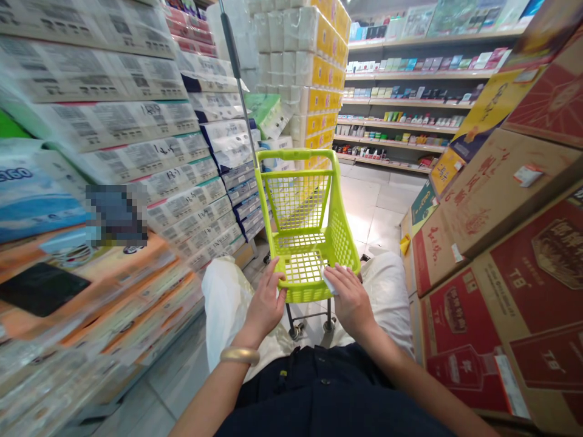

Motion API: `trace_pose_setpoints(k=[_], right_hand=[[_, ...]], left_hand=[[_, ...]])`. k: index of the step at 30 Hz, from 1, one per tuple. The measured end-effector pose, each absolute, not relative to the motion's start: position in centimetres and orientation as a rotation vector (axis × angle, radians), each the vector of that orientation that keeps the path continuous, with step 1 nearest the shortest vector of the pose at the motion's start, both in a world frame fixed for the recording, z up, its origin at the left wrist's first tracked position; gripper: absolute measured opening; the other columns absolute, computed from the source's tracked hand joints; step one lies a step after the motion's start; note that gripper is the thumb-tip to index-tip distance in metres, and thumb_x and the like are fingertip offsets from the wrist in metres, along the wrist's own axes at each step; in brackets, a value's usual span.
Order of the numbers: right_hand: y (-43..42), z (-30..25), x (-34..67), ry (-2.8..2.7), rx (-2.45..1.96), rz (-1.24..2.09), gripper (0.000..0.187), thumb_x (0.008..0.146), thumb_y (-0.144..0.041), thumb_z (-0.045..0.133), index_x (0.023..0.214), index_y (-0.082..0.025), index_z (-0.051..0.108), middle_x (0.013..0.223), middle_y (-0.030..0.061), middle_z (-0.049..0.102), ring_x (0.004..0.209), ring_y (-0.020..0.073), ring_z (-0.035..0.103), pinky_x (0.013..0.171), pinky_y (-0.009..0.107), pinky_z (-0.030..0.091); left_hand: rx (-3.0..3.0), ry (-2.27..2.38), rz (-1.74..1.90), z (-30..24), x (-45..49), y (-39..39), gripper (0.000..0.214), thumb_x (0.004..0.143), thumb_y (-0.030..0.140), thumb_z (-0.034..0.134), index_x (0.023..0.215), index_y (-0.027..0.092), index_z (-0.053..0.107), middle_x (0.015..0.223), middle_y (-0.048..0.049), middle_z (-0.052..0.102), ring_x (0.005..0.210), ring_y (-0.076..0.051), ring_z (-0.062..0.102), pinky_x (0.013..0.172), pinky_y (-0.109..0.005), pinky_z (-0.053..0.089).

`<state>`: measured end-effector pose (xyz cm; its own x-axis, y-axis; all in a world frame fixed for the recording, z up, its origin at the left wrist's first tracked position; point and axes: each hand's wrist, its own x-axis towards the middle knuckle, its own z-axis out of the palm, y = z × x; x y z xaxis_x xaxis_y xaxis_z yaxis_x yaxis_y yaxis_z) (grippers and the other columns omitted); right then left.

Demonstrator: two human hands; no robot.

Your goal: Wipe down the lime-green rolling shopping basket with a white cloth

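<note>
A small lime-green plastic shopping cart [337, 224] stands between my knees, its lattice basket facing me. A thin pole with a dark grip [231, 45] rises from its far left corner. My left hand [266, 300] grips the near left corner of the basket rim, the thumb on the near side. A gold-coloured bangle [239, 356] circles that wrist. On the near right corner, my right hand [350, 297] presses a folded white wipe [327, 280] against the rim with its fingers together; most of the wipe is hidden under the fingers. Inside the basket only the lattice floor shows.
Stacked white paper packs [122, 121] line the left side. A dark phone-like slab [43, 288] lies on orange packs there. Printed cartons [483, 206] are piled close on the right. Shelves of small goods [410, 73] stand behind the tiled aisle [382, 197].
</note>
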<state>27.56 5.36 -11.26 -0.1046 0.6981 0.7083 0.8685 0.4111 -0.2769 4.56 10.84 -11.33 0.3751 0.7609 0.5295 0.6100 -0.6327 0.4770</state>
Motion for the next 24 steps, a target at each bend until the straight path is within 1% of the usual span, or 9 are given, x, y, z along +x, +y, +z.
trace_pose_setpoints(k=[4, 8, 10, 13, 17, 20, 24], right_hand=[[5.7, -10.9, 25.2, -1.908, -1.316, -0.231, 0.056, 0.081, -0.001, 0.042, 0.13, -0.019, 0.062, 0.128, 0.0087, 0.068, 0.127, 0.0226, 0.058, 0.112, 0.047, 0.043], [6.3, -10.3, 21.4, -2.078, -1.145, -0.134, 0.058, 0.078, -0.002, 0.045, 0.131, -0.018, 0.061, 0.131, 0.0094, 0.066, 0.127, 0.0212, 0.058, 0.112, 0.044, 0.045], [6.4, -10.2, 20.8, -2.1, -1.127, -0.134, 0.058, 0.078, -0.002, 0.046, 0.132, -0.019, 0.061, 0.131, 0.0089, 0.066, 0.127, 0.021, 0.057, 0.112, 0.044, 0.044], [6.0, -10.4, 22.4, -2.046, -1.181, -0.196, 0.056, 0.081, -0.001, 0.043, 0.131, -0.019, 0.061, 0.129, 0.0084, 0.067, 0.127, 0.0211, 0.058, 0.112, 0.044, 0.044], [5.1, -10.9, 27.0, -1.899, -1.305, -0.304, 0.054, 0.085, -0.001, 0.039, 0.13, -0.019, 0.061, 0.128, 0.0075, 0.068, 0.126, 0.0223, 0.059, 0.111, 0.046, 0.044], [4.8, -11.1, 29.0, -1.801, -1.394, -0.352, 0.054, 0.084, -0.001, 0.04, 0.129, -0.019, 0.062, 0.127, 0.0088, 0.068, 0.127, 0.024, 0.059, 0.111, 0.048, 0.044], [5.1, -11.0, 26.8, -1.851, -1.339, -0.291, 0.057, 0.08, 0.0, 0.04, 0.129, -0.018, 0.062, 0.126, 0.0094, 0.069, 0.125, 0.0235, 0.06, 0.11, 0.048, 0.046]], left_hand=[[2.427, 1.23, 1.121, -11.4, 4.8, 10.8, 0.021, 0.09, 0.012, 0.044, 0.109, 0.021, 0.048, 0.155, -0.0154, 0.035, 0.143, -0.028, 0.037, 0.113, -0.053, 0.041], [2.445, 1.227, 1.123, -11.4, 4.6, 10.8, 0.022, 0.092, 0.015, 0.043, 0.113, 0.02, 0.047, 0.156, -0.0163, 0.033, 0.143, -0.027, 0.037, 0.112, -0.051, 0.042], [2.454, 1.226, 1.118, -11.3, 4.5, 10.7, 0.021, 0.093, 0.016, 0.042, 0.114, 0.02, 0.047, 0.156, -0.0159, 0.033, 0.143, -0.026, 0.038, 0.112, -0.05, 0.042], [2.446, 1.237, 1.119, -11.2, 4.3, 10.6, 0.018, 0.092, 0.015, 0.043, 0.109, 0.021, 0.048, 0.156, -0.0143, 0.033, 0.142, -0.026, 0.038, 0.112, -0.05, 0.042], [2.432, 1.237, 1.113, -11.1, 4.2, 10.5, 0.018, 0.091, 0.014, 0.044, 0.107, 0.021, 0.048, 0.156, -0.0145, 0.033, 0.143, -0.026, 0.037, 0.112, -0.05, 0.042], [2.426, 1.235, 1.115, -11.1, 4.4, 10.5, 0.018, 0.09, 0.013, 0.045, 0.106, 0.021, 0.047, 0.156, -0.0151, 0.033, 0.143, -0.026, 0.037, 0.112, -0.049, 0.042], [2.402, 1.26, 1.148, -11.2, 4.8, 10.4, 0.019, 0.087, 0.012, 0.045, 0.104, 0.021, 0.046, 0.155, -0.016, 0.034, 0.143, -0.027, 0.036, 0.112, -0.049, 0.041]])
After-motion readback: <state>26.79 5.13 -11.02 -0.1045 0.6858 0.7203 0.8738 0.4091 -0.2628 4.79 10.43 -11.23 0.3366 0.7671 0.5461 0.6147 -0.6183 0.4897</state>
